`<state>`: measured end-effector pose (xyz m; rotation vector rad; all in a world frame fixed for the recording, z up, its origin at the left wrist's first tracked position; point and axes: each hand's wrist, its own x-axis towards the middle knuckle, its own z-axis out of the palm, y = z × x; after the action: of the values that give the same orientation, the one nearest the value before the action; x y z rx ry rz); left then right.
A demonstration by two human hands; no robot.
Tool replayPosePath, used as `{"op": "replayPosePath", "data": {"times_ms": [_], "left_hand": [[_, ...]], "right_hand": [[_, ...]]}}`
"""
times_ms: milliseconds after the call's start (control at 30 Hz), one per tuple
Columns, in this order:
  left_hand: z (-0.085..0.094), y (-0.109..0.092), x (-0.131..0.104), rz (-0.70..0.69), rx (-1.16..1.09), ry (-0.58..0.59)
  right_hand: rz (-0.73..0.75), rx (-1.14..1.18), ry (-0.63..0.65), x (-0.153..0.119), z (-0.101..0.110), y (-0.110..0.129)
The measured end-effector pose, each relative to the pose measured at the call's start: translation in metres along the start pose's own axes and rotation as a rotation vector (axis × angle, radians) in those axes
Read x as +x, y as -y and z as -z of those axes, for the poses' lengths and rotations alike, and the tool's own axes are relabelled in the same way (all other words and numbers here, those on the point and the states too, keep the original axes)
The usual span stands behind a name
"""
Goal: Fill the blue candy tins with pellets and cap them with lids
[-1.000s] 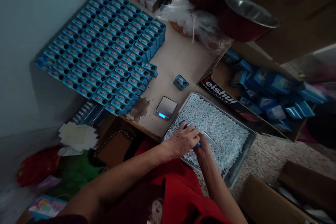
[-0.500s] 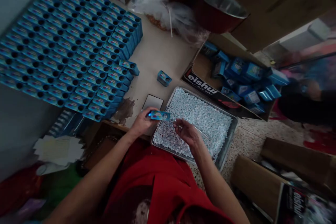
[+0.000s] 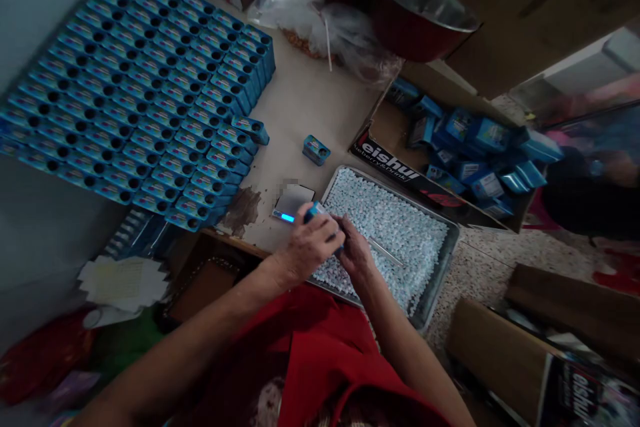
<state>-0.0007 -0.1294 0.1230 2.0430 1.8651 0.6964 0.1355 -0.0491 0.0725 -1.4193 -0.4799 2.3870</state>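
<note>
Box (image 3: 315, 211), blue, is grasped by the left hand (image 3: 310, 245), right hand (image 3: 356, 250) against it, grip unclear.

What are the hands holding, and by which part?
A blue box: the left hand wraps around its middle. The right hand is at its lower end; whether it grips cannot be told.

Dim corner, speckled floor

I'm in low light that leaves the corners of the room murky. On my left, a plain grey-blue wall (image 3: 35, 260) drops into shadow. My pale bench (image 3: 295, 103) has a wooden front edge (image 3: 235, 241) and a dark, worn patch (image 3: 243, 209) near it. To my right I see a speckled floor (image 3: 467, 265); above it, a broad brown surface (image 3: 530, 20), its material unclear to me.
</note>
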Motion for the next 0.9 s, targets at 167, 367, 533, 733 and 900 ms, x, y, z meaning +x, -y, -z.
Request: {"op": "replayPosePath", "data": {"times_ms": [167,367,533,733,900], "left_hand": [[-0.020,0.010,-0.020,0.182,-0.024,-0.020],[-0.015,0.034,-0.032,0.295,-0.087,-0.068],[-0.016,0.028,-0.025,0.340,-0.143,-0.097],[-0.028,0.052,-0.032,0.479,-0.346,-0.169],[-0.015,0.055,-0.034,0.432,-0.216,-0.080]], "right_hand": [[-0.099,0.150,-0.094,0.007,-0.003,-0.011],[-0.227,0.139,-0.090,0.014,0.007,-0.013],[-0.210,0.162,-0.149,0.020,0.007,-0.008],[0.003,-0.066,-0.069,0.012,0.008,-0.013],[0.191,-0.259,-0.027,0.015,0.001,-0.020]]}}
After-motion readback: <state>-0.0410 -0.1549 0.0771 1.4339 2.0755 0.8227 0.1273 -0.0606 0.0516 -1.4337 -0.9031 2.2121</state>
